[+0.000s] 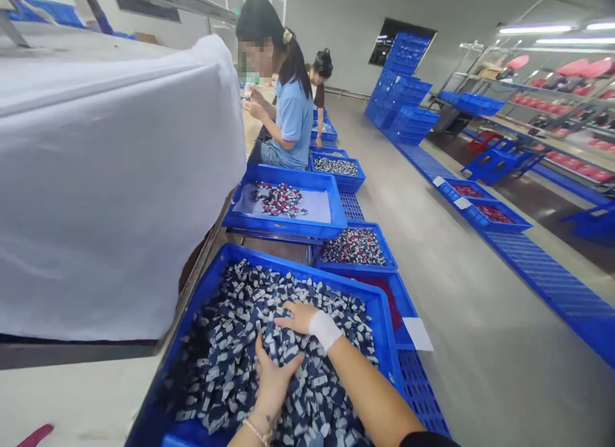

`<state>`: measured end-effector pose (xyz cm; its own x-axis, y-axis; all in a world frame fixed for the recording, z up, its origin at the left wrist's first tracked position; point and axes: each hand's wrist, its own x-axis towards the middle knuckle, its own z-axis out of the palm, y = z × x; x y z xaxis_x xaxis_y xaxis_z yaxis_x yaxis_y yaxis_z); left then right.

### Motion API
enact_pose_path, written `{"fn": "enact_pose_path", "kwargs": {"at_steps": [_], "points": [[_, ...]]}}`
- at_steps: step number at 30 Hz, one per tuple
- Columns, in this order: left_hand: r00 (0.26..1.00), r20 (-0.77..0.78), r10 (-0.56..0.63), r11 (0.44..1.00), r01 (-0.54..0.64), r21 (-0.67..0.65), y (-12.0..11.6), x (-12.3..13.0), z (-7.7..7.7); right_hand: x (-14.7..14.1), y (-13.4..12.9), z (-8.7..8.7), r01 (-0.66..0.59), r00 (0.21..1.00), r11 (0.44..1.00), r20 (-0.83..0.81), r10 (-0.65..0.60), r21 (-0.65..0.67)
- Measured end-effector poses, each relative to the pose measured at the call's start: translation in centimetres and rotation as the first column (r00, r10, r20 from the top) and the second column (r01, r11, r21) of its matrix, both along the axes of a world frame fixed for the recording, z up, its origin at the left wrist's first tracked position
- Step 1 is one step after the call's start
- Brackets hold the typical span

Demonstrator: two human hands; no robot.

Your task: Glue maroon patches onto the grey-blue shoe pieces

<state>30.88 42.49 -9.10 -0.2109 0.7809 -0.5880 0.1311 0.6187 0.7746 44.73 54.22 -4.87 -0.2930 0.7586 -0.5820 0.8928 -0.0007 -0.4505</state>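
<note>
Pressing down into a heap of small navy-and-white pieces (230,344), the left hand (275,383), with a beaded bracelet (257,432) at its wrist, has its fingers (281,364) curled and buried among them; whether they grasp any piece cannot be told. The right hand (298,317), a white wrist bandage (325,330) just behind it, lies across the heap at 12 o'clock with its fingers loose and released, holding nothing visible. The heap fills a blue plastic crate (298,271) and stays inside its rim. At 9 o'clock, a pink strip (34,436) lies on a white tabletop (72,396). At 1 o'clock, just beyond the crate, a blue tray (396,306) carries a white label (418,333). Farther out at 12 o'clock, a blue tray of speckled pieces (355,266) sits ahead of a wider blue tray (283,226) lined with a white sheet (307,207). A white cloth (120,178) hangs at 10 o'clock. Beyond it, a seated co-worker in a light-blue shirt (293,117) has both raised hands (254,101) on something too small to tell, with a second seated person (319,82) past them. Stacked blue crates (403,88) rise at 1 o'clock, and shelves of red goods (552,95) stand at 2 o'clock.
</note>
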Motion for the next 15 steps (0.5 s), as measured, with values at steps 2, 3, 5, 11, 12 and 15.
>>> {"fn": "enact_pose_path", "kwargs": {"at_steps": [2,3,5,11,12,15], "points": [[0.999,0.043,0.021,1.0,-0.021,0.006,0.5,0.3,-0.1,0.7,0.1,0.3,-0.004,0.999,1.0,-0.035,0.004,0.004],[0.997,0.07,0.031,0.999,-0.032,0.013,0.8,0.4,-0.2,1.0,0.2,0.4,-0.01,0.999,1.0,-0.049,0.01,0.003],[0.989,0.139,0.046,0.998,-0.052,0.034,1.3,0.4,-0.6,1.2,0.5,0.3,-0.025,0.998,1.0,-0.056,0.024,-0.007],[0.953,0.294,0.077,0.986,-0.116,0.116,1.6,-0.9,-1.8,0.6,0.5,0.0,-0.062,0.997,0.997,-0.048,0.06,-0.049],[0.95,0.302,0.081,0.984,-0.125,0.129,1.4,-1.1,-1.9,0.5,0.1,0.1,-0.064,0.997,0.997,-0.054,0.061,-0.045],[0.946,0.307,0.107,0.974,-0.161,0.158,0.8,-1.5,-1.9,0.1,-1.0,0.3,-0.061,0.995,0.998,-0.085,0.058,-0.032]]}}
